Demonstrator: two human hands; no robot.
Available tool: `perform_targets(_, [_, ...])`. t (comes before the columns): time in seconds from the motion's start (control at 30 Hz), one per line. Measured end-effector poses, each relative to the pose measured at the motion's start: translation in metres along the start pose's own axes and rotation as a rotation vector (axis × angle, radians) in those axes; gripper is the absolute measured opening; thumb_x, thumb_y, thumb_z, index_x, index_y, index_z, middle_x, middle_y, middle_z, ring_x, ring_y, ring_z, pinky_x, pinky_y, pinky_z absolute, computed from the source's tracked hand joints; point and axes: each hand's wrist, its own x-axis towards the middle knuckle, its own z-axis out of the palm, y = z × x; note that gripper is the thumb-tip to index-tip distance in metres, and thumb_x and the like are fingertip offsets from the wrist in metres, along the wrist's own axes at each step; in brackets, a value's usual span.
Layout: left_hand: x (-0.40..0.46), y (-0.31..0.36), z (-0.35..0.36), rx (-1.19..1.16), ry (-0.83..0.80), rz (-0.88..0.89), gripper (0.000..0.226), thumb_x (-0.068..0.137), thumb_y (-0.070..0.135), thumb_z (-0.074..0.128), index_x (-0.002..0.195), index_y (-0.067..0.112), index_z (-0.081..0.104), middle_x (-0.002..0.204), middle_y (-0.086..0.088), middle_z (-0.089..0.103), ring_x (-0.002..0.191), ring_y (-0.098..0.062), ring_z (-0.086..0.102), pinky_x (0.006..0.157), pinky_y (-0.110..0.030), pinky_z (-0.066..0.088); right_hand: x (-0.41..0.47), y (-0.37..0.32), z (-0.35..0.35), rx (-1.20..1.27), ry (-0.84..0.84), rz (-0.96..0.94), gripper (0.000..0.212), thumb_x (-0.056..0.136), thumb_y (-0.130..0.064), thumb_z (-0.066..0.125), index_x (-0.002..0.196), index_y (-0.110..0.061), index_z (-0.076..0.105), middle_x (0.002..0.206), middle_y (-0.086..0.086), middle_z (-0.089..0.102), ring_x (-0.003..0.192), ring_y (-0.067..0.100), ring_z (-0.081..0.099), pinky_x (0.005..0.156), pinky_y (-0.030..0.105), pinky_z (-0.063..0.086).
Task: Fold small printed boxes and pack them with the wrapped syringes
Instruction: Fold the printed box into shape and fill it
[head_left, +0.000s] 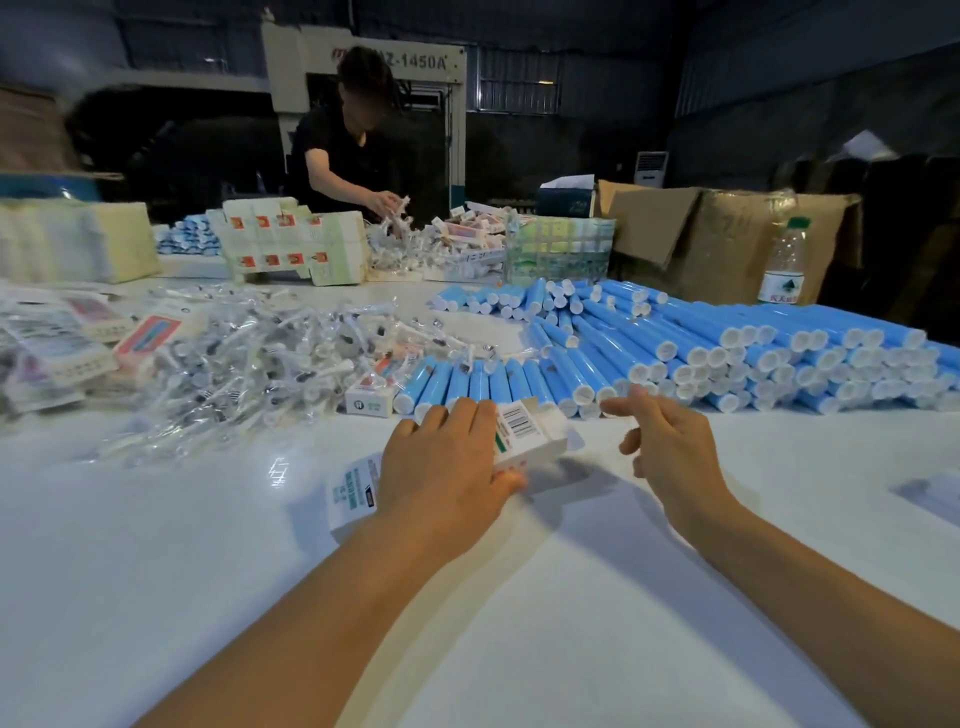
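On the white table (519, 597), the left hand (447, 462) grips a small white printed cardboard box (524, 434), fingers laid over its top and thumb curled under its near edge; the box's right end stands open. A flat white printed leaflet (350, 493) lies partly under that wrist. The right hand (670, 441) hovers just beside the box, fingers loosely spread and holding nothing. Beyond the hands lie a heap of clear-wrapped syringes (249, 358) to the left and rows of blue tubes with white caps (701, 348) to the right. Across the table, a person in a dark top (343, 156) handles more syringes.
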Motion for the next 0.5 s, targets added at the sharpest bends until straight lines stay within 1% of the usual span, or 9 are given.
perform_targets(0.07, [-0.002, -0.002, 0.001, -0.011, -0.05, 0.01, 0.067, 0.088, 0.062, 0.041, 0.14, 0.023, 0.023, 0.136, 0.005, 0.038, 0.121, -0.019, 0.038, 0.093, -0.037, 0.032, 0.006, 0.001, -0.002, -0.022, 0.021, 0.059, 0.033, 0.098, -0.031, 0.048, 0.079, -0.017, 0.071, 0.072, -0.002, 0.063, 0.062, 0.015, 0.049, 0.055, 0.028, 0.039])
perform_targets(0.13, [-0.004, -0.003, 0.002, -0.003, -0.101, 0.034, 0.066, 0.09, 0.058, 0.041, 0.142, 0.021, 0.023, 0.141, 0.003, 0.034, 0.124, -0.022, 0.034, 0.096, -0.04, 0.031, 0.014, -0.004, 0.003, -0.064, -0.006, 0.068, 0.029, 0.096, -0.025, 0.05, 0.077, -0.016, 0.069, 0.081, -0.001, 0.067, 0.063, 0.015, 0.05, 0.054, 0.028, 0.04])
perform_targets(0.17, [-0.004, -0.003, 0.002, 0.001, -0.133, 0.043, 0.066, 0.091, 0.056, 0.042, 0.142, 0.02, 0.024, 0.141, 0.002, 0.034, 0.124, -0.024, 0.034, 0.096, -0.041, 0.03, 0.018, -0.008, 0.008, -0.101, -0.045, 0.055, 0.027, 0.096, -0.023, 0.051, 0.076, -0.017, 0.068, 0.083, 0.0, 0.068, 0.064, 0.015, 0.052, 0.054, 0.028, 0.041])
perform_targets(0.23, [-0.004, -0.002, 0.003, 0.003, -0.189, 0.069, 0.064, 0.091, 0.056, 0.043, 0.14, 0.018, 0.028, 0.138, -0.002, 0.038, 0.12, -0.026, 0.037, 0.094, -0.043, 0.03, 0.027, -0.02, 0.023, -0.209, -0.157, -0.001, 0.026, 0.095, -0.021, 0.053, 0.074, -0.018, 0.068, 0.08, 0.001, 0.068, 0.063, 0.014, 0.054, 0.053, 0.027, 0.042])
perform_targets(0.3, [-0.003, -0.001, 0.002, 0.024, -0.217, 0.095, 0.06, 0.09, 0.054, 0.045, 0.136, 0.017, 0.033, 0.132, -0.004, 0.042, 0.115, -0.026, 0.039, 0.089, -0.043, 0.029, 0.037, -0.035, 0.047, -0.319, -0.263, -0.101, 0.024, 0.093, -0.02, 0.056, 0.073, -0.017, 0.069, 0.071, -0.005, 0.066, 0.057, 0.008, 0.054, 0.05, 0.021, 0.041])
perform_targets(0.37, [-0.002, -0.001, 0.001, 0.052, -0.224, 0.114, 0.059, 0.091, 0.051, 0.047, 0.134, 0.014, 0.035, 0.129, -0.008, 0.043, 0.114, -0.028, 0.039, 0.087, -0.043, 0.029, 0.044, -0.051, 0.08, -0.434, -0.353, -0.25, 0.02, 0.092, -0.019, 0.059, 0.077, -0.013, 0.071, 0.065, -0.011, 0.063, 0.053, 0.001, 0.053, 0.045, 0.011, 0.037])
perform_targets(0.43, [-0.002, -0.003, -0.001, 0.065, -0.224, 0.124, 0.061, 0.09, 0.05, 0.051, 0.134, 0.009, 0.036, 0.128, -0.012, 0.043, 0.114, -0.031, 0.039, 0.087, -0.043, 0.029, 0.05, -0.064, 0.121, -0.552, -0.475, -0.405, 0.017, 0.093, -0.017, 0.058, 0.087, -0.009, 0.072, 0.076, -0.004, 0.066, 0.062, 0.004, 0.054, 0.051, 0.008, 0.039])
perform_targets(0.47, [-0.003, -0.003, -0.001, 0.038, -0.217, 0.121, 0.062, 0.089, 0.05, 0.052, 0.132, 0.008, 0.037, 0.127, -0.013, 0.044, 0.113, -0.032, 0.04, 0.086, -0.043, 0.029, 0.054, -0.068, 0.142, -0.606, -0.531, -0.469, 0.017, 0.093, -0.016, 0.057, 0.091, -0.007, 0.072, 0.083, 0.001, 0.067, 0.067, 0.008, 0.055, 0.057, 0.01, 0.041])
perform_targets(0.5, [-0.003, -0.004, 0.001, 0.01, -0.208, 0.119, 0.062, 0.089, 0.05, 0.053, 0.131, 0.007, 0.038, 0.127, -0.014, 0.044, 0.112, -0.033, 0.04, 0.085, -0.043, 0.029, 0.057, -0.071, 0.163, -0.65, -0.57, -0.508, 0.018, 0.093, -0.015, 0.056, 0.092, -0.006, 0.071, 0.087, 0.004, 0.068, 0.073, 0.013, 0.057, 0.063, 0.017, 0.044])
